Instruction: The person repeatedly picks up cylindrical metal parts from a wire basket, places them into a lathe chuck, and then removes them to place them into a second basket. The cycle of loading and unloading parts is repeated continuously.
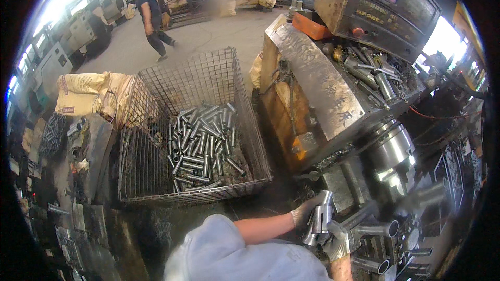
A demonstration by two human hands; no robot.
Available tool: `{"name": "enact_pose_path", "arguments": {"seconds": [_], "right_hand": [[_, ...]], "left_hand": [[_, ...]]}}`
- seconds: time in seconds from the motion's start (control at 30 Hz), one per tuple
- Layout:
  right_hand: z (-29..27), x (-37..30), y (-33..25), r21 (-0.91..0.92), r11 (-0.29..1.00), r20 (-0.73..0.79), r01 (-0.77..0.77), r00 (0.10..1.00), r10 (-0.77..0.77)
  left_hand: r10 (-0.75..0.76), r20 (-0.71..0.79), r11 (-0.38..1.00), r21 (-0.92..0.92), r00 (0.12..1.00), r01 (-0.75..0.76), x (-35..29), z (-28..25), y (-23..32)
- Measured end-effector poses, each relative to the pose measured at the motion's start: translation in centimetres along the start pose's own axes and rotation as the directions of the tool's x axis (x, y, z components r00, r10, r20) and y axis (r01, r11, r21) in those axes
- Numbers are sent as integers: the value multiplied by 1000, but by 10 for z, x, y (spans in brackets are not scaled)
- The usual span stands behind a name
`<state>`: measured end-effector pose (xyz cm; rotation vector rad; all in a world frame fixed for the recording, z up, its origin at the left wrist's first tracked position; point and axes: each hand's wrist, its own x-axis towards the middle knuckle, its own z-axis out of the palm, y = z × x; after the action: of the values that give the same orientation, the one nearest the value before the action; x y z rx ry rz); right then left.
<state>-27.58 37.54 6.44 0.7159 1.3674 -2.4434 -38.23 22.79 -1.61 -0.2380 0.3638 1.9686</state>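
Both of my hands are in grey-white work gloves, at the lower right in front of the lathe. My left hand (306, 211) is closed around a shiny slotted metal sleeve (321, 217) from its left side. From below and to the right, my right hand (337, 240) grips the same sleeve, fingers curled at its lower part. A flared metal end shows below the sleeve, and a short bright tube end sticks out above; I cannot tell whether these are separate pieces. Just right of my right hand lies a metal tube (380, 229) with a flanged end.
A wire mesh basket (245, 119) with several loose metal tubes (200, 145) stands left. Up right are the lathe's shiny chuck (393, 151), control panel (380, 13) and orange tray (311, 26). Yellowish sacks (88, 93) lie beyond the basket. Farther back, a person (150, 15) walks.
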Motion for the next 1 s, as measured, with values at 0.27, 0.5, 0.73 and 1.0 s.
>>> {"name": "enact_pose_path", "arguments": {"seconds": [0.27,0.5,0.73,1.0], "right_hand": [[6,-4,3,-989,138,-29,57,834,-551],[-5,4,-20,-911,411,-81,27,966,-244],[12,-85,-124,-878,429,-71,213,828,-557],[-112,-101,-302,-898,-425,284,-112,590,-756]], "left_hand": [[78,-37,996,-37,996,-79,25,-26,-10],[322,65,933,147,944,-329,12,41,-20],[220,290,873,367,931,-321,-5,175,-11],[373,441,540,612,816,-578,71,116,5]]}}
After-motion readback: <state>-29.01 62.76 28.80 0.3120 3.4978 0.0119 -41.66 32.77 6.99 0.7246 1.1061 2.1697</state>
